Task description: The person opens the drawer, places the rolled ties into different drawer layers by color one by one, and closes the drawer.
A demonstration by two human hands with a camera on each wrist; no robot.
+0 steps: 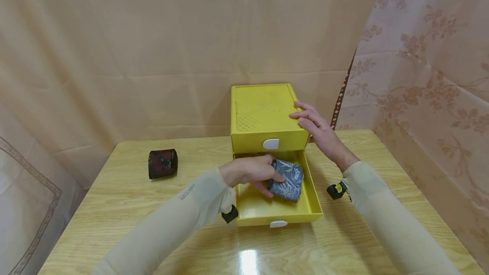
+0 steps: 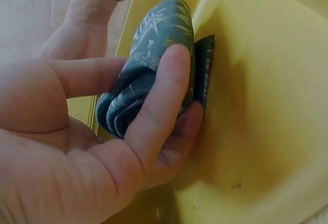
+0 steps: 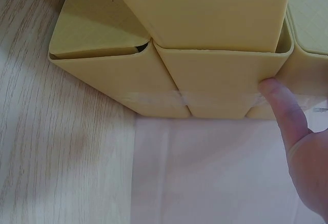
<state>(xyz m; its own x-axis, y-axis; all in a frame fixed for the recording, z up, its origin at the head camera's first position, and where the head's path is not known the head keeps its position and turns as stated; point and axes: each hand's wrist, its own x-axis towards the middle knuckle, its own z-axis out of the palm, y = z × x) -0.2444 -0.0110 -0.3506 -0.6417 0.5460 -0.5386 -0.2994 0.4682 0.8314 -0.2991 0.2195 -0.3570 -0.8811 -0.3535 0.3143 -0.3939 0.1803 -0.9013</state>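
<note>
My left hand [image 1: 250, 169] pinches a rolled, folded blue-grey patterned cloth [image 1: 290, 179] inside the pulled-out yellow drawer [image 1: 254, 211]. In the left wrist view, the thumb and fingers hold the layered cloth [image 2: 166, 29] from both sides, and a loose flap [image 2: 206, 65] sticks out behind it. My right hand [image 1: 324, 137] rests on the right top edge of the yellow drawer unit [image 1: 263, 105], its fingers extended. One of its fingers [image 3: 287, 108] touches the unit's side in the right wrist view.
A dark red and black patterned cloth roll [image 1: 163, 164] lies on the wooden table [image 1: 122, 207], left of the unit. The top drawer, with a white handle [image 1: 271, 144], is closed. A beige curtain [image 1: 160, 54] hangs behind, and a flowered curtain [image 1: 431, 75] hangs on the right.
</note>
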